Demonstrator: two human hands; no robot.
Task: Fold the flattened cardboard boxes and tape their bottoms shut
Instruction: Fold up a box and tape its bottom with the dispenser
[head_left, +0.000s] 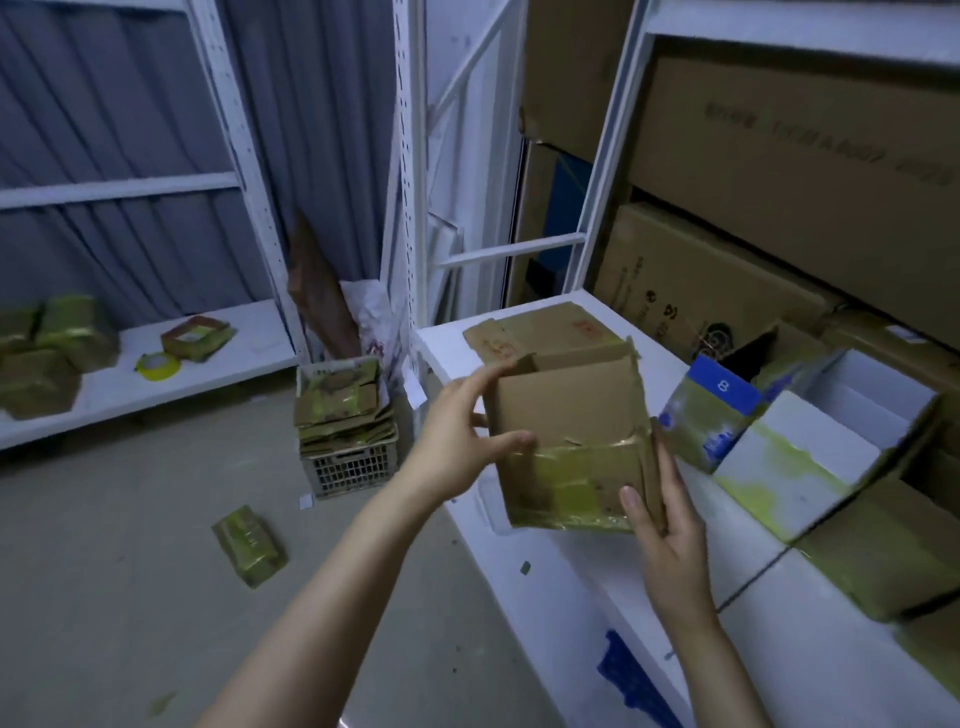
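1. Two hands hold one small cardboard box (566, 410) in the air, just above the front edge of a white shelf (550, 566) on the right.
2. The left hand (462, 436) grips the box's left edge: its thumb lies across the front face and its fingers wrap round behind the upper corner.
3. The right hand (662, 525) holds the lower right corner, thumb pressed on the front and fingers lying up along the right side.
4. The box is opened out, its top flaps standing up; the lower part is covered in shiny yellowish tape.
5. Behind it, a flattened cardboard box (540, 325) lies flat on the same shelf.
6. Further right on that shelf stand several open boxes (810, 452), white inside, some smeared yellow-green — one has a blue patch.
7. On the floor, a white plastic crate (353, 470) holds a stack of flattened boxes (340, 408), and one small taped box (249, 545) lies nearby.
8. The left-hand shelf (171, 387) carries a yellow tape roll (158, 366) beside a group of taped boxes (52, 353).
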